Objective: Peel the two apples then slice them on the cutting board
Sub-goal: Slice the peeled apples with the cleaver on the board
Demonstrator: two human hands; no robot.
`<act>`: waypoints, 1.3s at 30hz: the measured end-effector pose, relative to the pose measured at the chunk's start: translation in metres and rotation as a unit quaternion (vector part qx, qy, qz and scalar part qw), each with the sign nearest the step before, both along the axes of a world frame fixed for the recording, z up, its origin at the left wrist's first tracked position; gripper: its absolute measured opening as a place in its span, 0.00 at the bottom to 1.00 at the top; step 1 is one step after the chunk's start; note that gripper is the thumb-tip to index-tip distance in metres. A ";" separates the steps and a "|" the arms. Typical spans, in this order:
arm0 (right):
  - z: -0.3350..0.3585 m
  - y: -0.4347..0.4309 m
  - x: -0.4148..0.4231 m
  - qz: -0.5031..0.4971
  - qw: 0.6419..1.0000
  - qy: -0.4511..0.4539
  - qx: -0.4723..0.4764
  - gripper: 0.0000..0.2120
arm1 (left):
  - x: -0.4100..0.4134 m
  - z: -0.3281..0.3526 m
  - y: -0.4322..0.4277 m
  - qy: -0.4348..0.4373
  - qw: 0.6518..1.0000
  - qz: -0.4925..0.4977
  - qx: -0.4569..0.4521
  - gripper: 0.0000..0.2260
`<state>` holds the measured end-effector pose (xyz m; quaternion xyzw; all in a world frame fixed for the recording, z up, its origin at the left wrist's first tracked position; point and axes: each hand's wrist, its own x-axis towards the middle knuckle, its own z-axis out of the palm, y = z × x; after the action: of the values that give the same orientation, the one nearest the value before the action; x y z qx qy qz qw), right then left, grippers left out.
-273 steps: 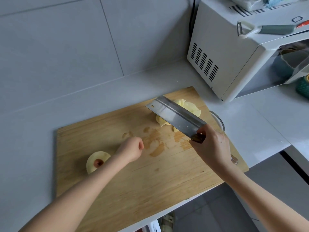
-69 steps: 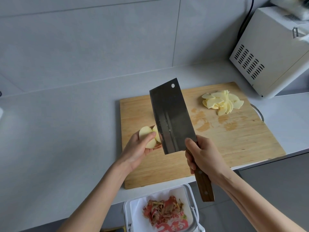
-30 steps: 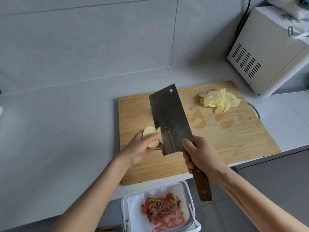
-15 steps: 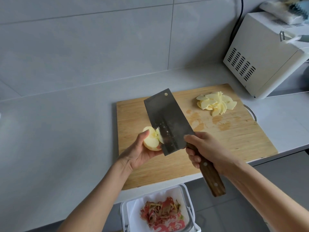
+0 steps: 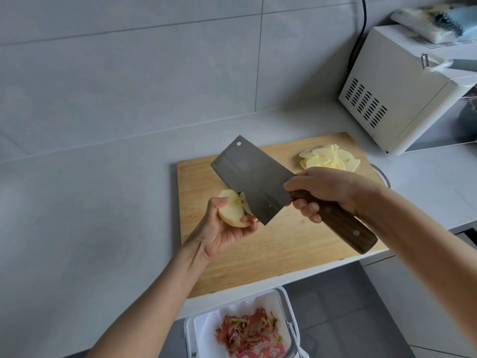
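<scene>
Counter's cutting board [image 5: 284, 254] bears one apple's slices [image 5: 327, 160]; our left hand [image 5: 222, 231] grips the peeled half [image 5: 231, 211], right hand [image 5: 322, 188] the cleaver [image 5: 253, 177], its slicing still to do.

Home kitchen. Grey large-format wall tiles [image 5: 129, 73] behind a pale counter [image 5: 77, 202]. White countertop oven [image 5: 402, 99] with side vents, black cord [image 5: 361, 34] running up the wall behind it. Wooden cutting board [image 5: 258, 259] carrying a heap of apple slices [image 5: 327, 158]; cleaver [image 5: 253, 177] held over it. White bin [image 5: 188, 339] below the counter edge, holding red peelings [image 5: 247, 334].
</scene>
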<state>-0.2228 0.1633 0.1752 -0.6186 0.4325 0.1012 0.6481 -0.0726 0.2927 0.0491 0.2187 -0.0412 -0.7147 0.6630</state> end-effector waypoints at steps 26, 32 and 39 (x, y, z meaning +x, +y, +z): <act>-0.047 0.078 -0.029 0.055 0.793 -0.163 -0.584 0.13 | 0.021 0.010 0.012 -0.149 0.987 0.032 -0.056 0.38; -0.072 0.091 -0.031 0.108 0.746 -0.142 -0.642 0.09 | 0.011 0.009 0.013 -0.120 0.988 0.073 -0.058 0.51; -0.077 0.088 -0.033 0.110 0.755 -0.137 -0.632 0.10 | 0.008 0.001 0.015 -0.195 0.978 0.075 -0.016 0.50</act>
<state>-0.2559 0.2509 0.0979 -0.9379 0.2334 -0.2105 0.1468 -0.0646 0.3079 0.0496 0.3456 -0.1642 -0.6057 0.6977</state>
